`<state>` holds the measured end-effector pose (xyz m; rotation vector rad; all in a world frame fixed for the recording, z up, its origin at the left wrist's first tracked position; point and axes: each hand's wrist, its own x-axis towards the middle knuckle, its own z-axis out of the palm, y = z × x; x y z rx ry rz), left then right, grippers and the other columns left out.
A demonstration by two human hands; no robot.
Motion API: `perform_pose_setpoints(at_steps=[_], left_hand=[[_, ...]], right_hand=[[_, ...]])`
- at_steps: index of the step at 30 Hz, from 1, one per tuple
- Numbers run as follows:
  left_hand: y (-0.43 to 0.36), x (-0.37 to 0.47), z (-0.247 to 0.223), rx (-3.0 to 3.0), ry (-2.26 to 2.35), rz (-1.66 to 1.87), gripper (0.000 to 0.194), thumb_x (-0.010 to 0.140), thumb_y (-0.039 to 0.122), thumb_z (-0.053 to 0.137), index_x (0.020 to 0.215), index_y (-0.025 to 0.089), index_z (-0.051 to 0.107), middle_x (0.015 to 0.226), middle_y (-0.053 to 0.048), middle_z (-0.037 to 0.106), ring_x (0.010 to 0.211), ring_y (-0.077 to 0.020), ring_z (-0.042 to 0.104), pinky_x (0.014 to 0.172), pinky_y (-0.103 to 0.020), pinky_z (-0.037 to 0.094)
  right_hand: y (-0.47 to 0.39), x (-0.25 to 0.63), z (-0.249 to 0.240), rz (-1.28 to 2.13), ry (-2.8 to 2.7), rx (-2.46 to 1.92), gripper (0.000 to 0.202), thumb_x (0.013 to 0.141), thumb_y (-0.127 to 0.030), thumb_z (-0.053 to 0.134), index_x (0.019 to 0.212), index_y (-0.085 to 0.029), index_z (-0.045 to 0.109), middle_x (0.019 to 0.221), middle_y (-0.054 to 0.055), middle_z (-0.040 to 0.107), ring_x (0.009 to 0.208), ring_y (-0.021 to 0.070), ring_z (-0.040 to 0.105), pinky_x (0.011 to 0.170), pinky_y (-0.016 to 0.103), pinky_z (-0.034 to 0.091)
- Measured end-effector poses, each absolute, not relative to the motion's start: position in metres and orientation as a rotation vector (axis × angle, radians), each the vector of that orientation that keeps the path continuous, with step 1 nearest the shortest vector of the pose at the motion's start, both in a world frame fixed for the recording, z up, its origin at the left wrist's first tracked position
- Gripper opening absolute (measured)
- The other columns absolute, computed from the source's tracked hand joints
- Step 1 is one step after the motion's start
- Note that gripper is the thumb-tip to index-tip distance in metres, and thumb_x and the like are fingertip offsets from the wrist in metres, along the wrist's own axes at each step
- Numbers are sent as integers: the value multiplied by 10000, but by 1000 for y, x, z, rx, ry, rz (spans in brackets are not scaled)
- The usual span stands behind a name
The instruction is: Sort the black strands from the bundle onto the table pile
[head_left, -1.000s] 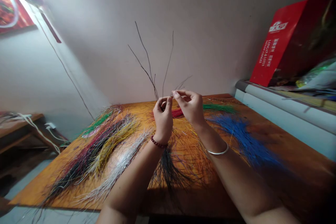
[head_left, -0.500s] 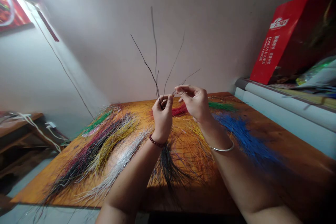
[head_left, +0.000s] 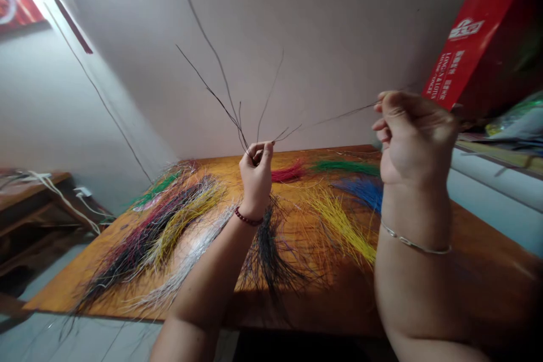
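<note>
Pale wall (head_left: 339,56) is rising behind the tabletop (head_left: 339,300); left of the red box (head_left: 475,48), the left hand (head_left: 255,178) is clamping dark strands (head_left: 235,120) in its grip, which I'm judging light, springy, best pinched near their gathered base. Nearer the red box, the right hand (head_left: 413,141) is pinching a thin strand (head_left: 348,112), no longer working just beside the left hand.
</note>
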<state>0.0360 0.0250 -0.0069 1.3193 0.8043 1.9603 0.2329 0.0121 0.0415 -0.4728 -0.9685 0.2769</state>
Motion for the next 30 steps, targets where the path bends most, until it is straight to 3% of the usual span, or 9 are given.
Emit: perform_pose_setpoints(at_steps=[13,18,22,27,30], left_hand=[[28,21,7,1221,694,2018,220,751,391,733,769,180,673,515,78,259,395,-33,159,343,-192,149],[22,19,14,1153,600,1930,194,756,368,730,779,189,657,513,89,208,387,-39,145,329,-189,123],[15,15,20,1107,516,1897,153,767,320,722,785,189,647,533,85,224,391,-34,150,326,-178,116],[11,8,25,1029,478,1856,141,774,302,714,846,201,648,553,80,261,392,-32,163,321,-175,117],[11,6,26,1031,464,1884,151,769,303,721,850,198,649,547,79,272,393,-38,157,315,-179,119]], right_hand=[[-8,238,48,236,-946,-491,66,776,-214,680,762,-211,745,737,13,651,474,35,441,449,245,231],[-12,242,52,565,-942,-508,84,796,-278,669,750,-250,734,841,18,658,498,14,395,443,209,229],[-11,247,55,811,-916,-524,133,837,-242,622,749,-243,721,952,36,658,515,2,394,435,195,216],[-2,241,51,770,-852,-540,32,742,-211,696,712,-210,707,758,17,618,512,25,421,423,195,219],[18,241,42,695,-894,-596,80,714,-273,723,755,-206,710,777,26,633,516,40,452,417,198,246]])
